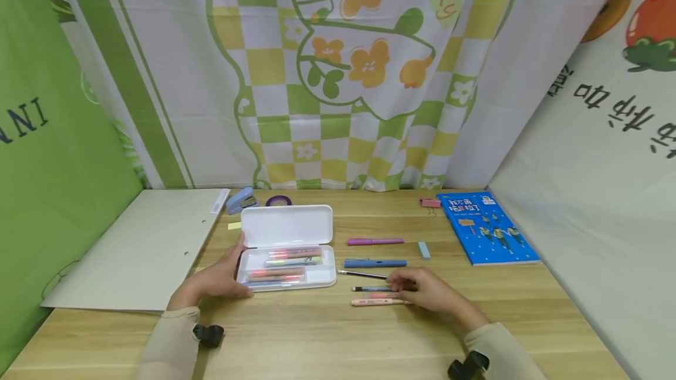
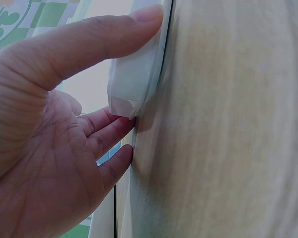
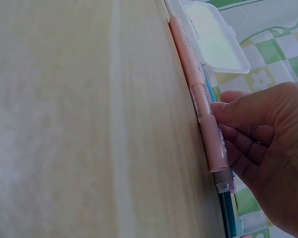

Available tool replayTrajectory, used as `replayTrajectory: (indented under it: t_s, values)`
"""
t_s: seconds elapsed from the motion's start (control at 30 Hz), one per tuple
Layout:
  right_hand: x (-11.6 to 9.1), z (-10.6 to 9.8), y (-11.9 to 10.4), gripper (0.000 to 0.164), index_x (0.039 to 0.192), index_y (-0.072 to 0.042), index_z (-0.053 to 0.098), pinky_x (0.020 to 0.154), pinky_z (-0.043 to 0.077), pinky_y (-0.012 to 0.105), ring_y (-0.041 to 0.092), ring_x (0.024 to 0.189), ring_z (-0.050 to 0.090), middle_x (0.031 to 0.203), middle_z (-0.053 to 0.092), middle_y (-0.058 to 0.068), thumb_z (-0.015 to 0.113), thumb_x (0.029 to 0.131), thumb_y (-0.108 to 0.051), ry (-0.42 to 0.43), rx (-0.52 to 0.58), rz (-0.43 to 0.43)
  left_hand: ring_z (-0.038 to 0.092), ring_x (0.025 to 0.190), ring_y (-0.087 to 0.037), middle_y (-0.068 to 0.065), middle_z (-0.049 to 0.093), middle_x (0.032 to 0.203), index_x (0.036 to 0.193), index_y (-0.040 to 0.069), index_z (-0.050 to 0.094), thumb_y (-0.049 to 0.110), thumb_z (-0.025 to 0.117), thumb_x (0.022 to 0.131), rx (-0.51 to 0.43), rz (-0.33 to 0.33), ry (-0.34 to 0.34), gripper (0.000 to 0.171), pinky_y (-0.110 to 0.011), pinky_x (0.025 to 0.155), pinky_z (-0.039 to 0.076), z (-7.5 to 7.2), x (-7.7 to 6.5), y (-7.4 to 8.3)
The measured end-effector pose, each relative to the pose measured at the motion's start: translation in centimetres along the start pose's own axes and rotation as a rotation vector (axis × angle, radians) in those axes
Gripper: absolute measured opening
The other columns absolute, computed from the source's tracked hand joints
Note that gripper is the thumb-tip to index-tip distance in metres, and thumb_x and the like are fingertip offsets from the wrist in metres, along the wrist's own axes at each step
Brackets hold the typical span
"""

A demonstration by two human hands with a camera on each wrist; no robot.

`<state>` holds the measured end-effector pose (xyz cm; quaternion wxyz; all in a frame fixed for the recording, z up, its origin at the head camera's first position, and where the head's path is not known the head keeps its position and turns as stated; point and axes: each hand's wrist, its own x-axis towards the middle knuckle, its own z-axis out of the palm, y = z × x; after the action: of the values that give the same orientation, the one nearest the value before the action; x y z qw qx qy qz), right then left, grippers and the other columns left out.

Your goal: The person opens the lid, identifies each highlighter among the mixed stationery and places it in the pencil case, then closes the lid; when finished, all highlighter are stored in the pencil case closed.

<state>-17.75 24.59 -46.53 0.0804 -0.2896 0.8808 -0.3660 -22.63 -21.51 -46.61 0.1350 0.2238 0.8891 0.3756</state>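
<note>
An open white pencil case [image 1: 287, 287] lies on the table, pens visible in its tray. My left hand [image 1: 224, 274] grips its left end, thumb at the front edge and fingers reaching round the side; the left wrist view shows the thumb across the case's wall [image 2: 134, 79]. My right hand [image 1: 425, 291] is low over a row of pens, thumb and forefinger at the right end of a dark pencil [image 1: 367, 289]. A black pencil [image 1: 361, 274] lies just behind, its right end at the fingertips. In front is a pink highlighter [image 3: 186, 54], close to the thumb [image 3: 223, 111].
Behind the row lie a blue pen [image 1: 375, 263], a purple pen [image 1: 375, 241] and a pale blue eraser [image 1: 424, 250]. A blue book [image 1: 486, 230] and pink binder clip [image 1: 430, 203] are at right. A stapler [image 1: 242, 200], purple tape roll [image 1: 279, 200] and large board [image 1: 132, 245] are at left.
</note>
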Motion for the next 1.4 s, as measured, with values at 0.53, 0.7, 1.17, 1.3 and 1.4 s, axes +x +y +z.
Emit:
replayTrajectory:
  t_s: [0.53,0.7,1.17,1.3,1.4]
  values:
    - [1.9,-0.8,-1.5,0.021,0.109,-0.002,0.066,0.077,0.051,0.029,0.009,0.084,0.057,0.090,0.064,0.000,0.062,0.088,-0.004,-0.019,0.028,0.023,0.006,0.135,-0.053,-0.040,0.000,0.147,0.143,-0.009,-0.017,0.020,0.085,0.066,0.005,0.011,-0.001,0.131,-0.061,0.108,0.011,-0.2,-0.2,0.5]
    - [5.7,-0.8,-3.4,0.025,0.113,0.005,0.063,0.076,0.052,0.028,0.011,0.084,0.059,0.092,0.066,0.003,0.062,0.088,-0.002,0.007,0.062,-0.089,0.004,0.135,-0.053,-0.040,-0.003,0.147,0.143,-0.009,-0.017,0.021,0.084,0.067,0.007,0.011,0.005,0.131,-0.062,0.108,0.009,-0.4,-0.2,0.6]
    - [16.7,4.3,-6.5,0.023,0.110,0.001,0.063,0.072,0.048,0.019,0.009,0.079,0.057,0.088,0.065,0.006,0.064,0.087,0.000,0.023,0.049,-0.125,0.003,0.136,-0.053,-0.039,-0.005,0.148,0.144,-0.007,-0.018,0.020,0.084,0.067,0.007,0.003,0.001,0.131,-0.061,0.108,0.009,-0.1,-0.1,0.4]
    - [18.1,5.4,-6.5,0.023,0.108,0.001,0.063,0.071,0.048,0.019,0.009,0.078,0.057,0.086,0.065,0.006,0.065,0.085,0.000,0.020,0.048,-0.102,0.002,0.136,-0.052,-0.040,-0.005,0.148,0.144,-0.008,-0.017,0.021,0.084,0.067,0.018,0.006,0.002,0.131,-0.060,0.109,0.008,-0.1,0.0,0.2]
    - [18.7,6.0,-6.6,0.023,0.107,0.001,0.063,0.070,0.047,0.019,0.009,0.076,0.056,0.085,0.065,0.008,0.065,0.084,0.001,0.021,0.018,-0.111,0.002,0.136,-0.053,-0.040,-0.005,0.147,0.144,-0.008,-0.017,0.021,0.084,0.067,0.019,0.011,0.003,0.131,-0.061,0.109,0.009,-0.1,0.0,0.2]
